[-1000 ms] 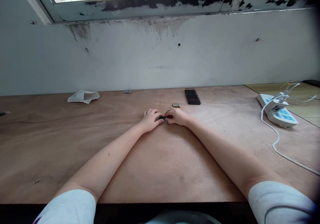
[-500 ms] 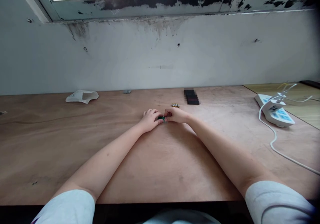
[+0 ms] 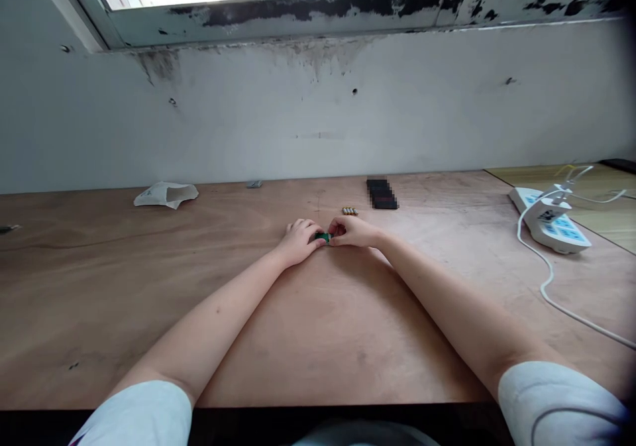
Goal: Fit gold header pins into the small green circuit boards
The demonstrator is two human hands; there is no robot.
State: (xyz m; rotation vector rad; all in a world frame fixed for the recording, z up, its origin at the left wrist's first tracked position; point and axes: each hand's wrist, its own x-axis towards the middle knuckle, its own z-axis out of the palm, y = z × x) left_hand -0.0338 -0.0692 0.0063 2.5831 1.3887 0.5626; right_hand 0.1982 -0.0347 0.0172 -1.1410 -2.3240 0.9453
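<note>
A small green object [image 3: 322, 236], too small to identify, sits at the middle of the plywood tabletop [image 3: 209, 234]. My left hand [image 3: 299, 242] and my right hand [image 3: 352, 231] meet at it from either side, their fingertips pinching its ends. The fingers hide part of it. Just beyond my right hand lie several small gold-topped batteries [image 3: 350, 211], not touching it.
A blurred black rectangular object [image 3: 382, 194] lies at the back of the table, and a crumpled white paper [image 3: 165, 195] lies to the far left. A white power strip [image 3: 549, 222] with a white cable sits on the right. A grey wall rises behind.
Both hands stay at the green object. My right fingers have shifted slightly on it, and the head view has moved a little.
</note>
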